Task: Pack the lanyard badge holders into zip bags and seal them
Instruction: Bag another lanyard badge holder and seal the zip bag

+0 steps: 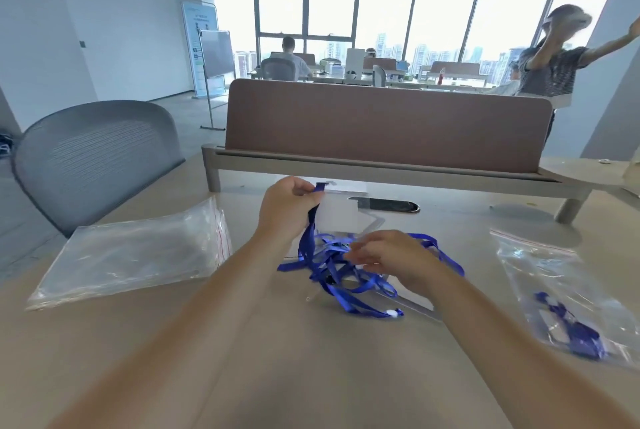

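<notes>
A tangle of blue lanyards (332, 273) with clear badge holders lies on the desk in front of me. My left hand (287, 203) pinches one blue strap near its clip and lifts it, so a clear badge holder (339, 217) hangs beside the hand. My right hand (388, 257) rests on the tangle with fingers curled among the straps. A stack of empty zip bags (131, 252) with red seal lines lies to the left. On the right lies a zip bag (568, 304) with a blue lanyard inside it.
A brown desk divider (388, 124) on a grey rail stands behind the work area, with a black cable slot (388, 204) in front of it. A grey mesh chair (93, 158) sits at the left. A person stands at the far right; others sit at distant desks.
</notes>
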A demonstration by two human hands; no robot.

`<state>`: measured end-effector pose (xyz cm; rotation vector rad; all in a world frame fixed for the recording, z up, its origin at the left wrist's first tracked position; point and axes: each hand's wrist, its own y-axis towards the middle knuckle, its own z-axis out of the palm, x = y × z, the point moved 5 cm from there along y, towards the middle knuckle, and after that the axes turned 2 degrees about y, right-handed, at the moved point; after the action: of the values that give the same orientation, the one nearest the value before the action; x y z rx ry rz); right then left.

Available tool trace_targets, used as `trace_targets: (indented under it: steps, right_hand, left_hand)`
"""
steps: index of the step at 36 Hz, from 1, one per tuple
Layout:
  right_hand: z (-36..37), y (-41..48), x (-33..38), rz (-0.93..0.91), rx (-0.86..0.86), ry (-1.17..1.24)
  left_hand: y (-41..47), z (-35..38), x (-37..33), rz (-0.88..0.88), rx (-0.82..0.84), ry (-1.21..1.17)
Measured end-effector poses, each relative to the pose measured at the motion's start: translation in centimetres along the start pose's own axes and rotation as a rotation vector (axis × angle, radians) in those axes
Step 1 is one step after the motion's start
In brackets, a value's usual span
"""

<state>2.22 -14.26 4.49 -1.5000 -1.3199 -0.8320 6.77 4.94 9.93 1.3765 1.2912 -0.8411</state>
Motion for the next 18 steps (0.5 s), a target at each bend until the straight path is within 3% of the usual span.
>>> trace_targets:
  steps: [10, 15, 18]
  right_hand:
    - [5.9, -1.1, 0.2, -0.122, 0.360, -0.002]
    - [7.2, -0.7, 0.4, -0.181, 0.401, -0.023]
    - [6.8, -0.6, -0.2, -0.153, 0.428, 0.128]
  left_hand:
    - [0.7, -1.1, -1.1, 0.000, -0.072, -0.094]
    - [0.7, -1.1, -1.6, -0.022, -0.015, -0.171]
    - [0.8, -1.7, -1.7, -0.066, 0.064, -0.288]
